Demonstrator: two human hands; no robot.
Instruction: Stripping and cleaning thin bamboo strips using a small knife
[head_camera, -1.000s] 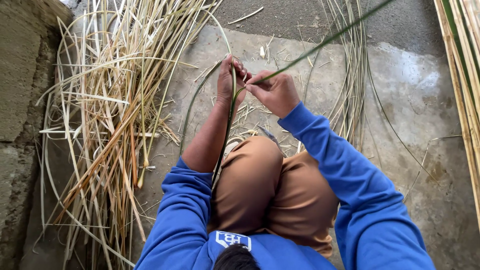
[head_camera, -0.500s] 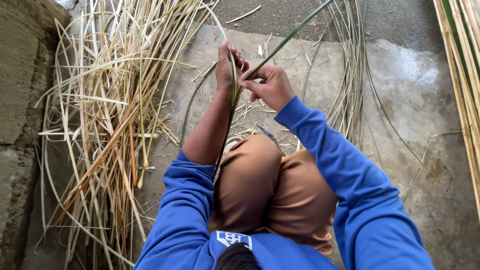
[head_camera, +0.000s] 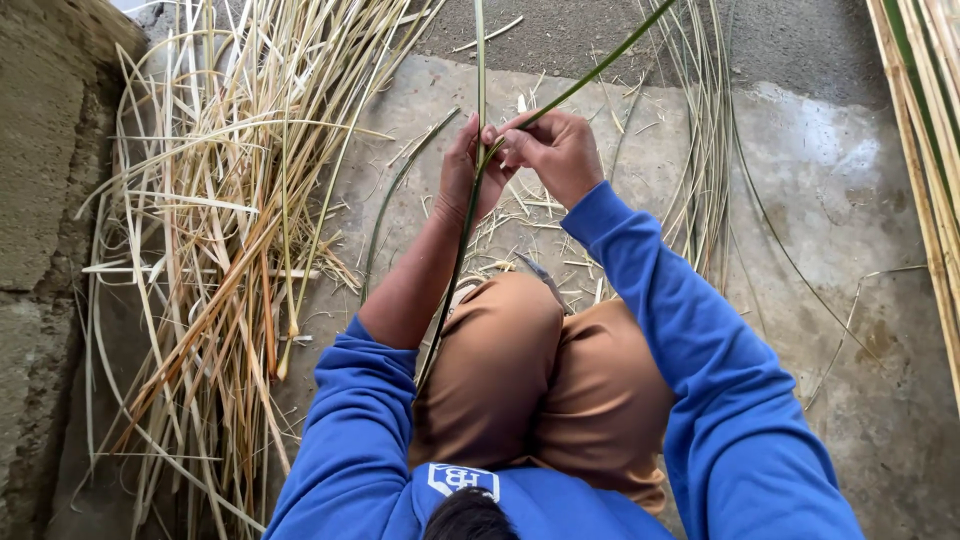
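Note:
My left hand (head_camera: 462, 170) and my right hand (head_camera: 550, 150) meet above my knees, both pinching a long green reed strip (head_camera: 455, 270). The strip runs from under my left arm up to my fingers. There it splits into two thin parts: one part (head_camera: 480, 60) goes straight up out of view, the other (head_camera: 600, 65) slants up to the right. My sleeves are blue and my trousers (head_camera: 540, 380) are tan.
A big loose heap of dry yellow reed strips (head_camera: 210, 250) lies on the concrete floor at my left, beside a rough stone wall (head_camera: 40, 200). Thin green strips (head_camera: 700, 150) lie at the right, and pale bamboo slats (head_camera: 930, 150) run along the right edge.
Both hands stay pinched on the green strip and have shifted slightly. The two split parts have spread wider, one now pointing straight up.

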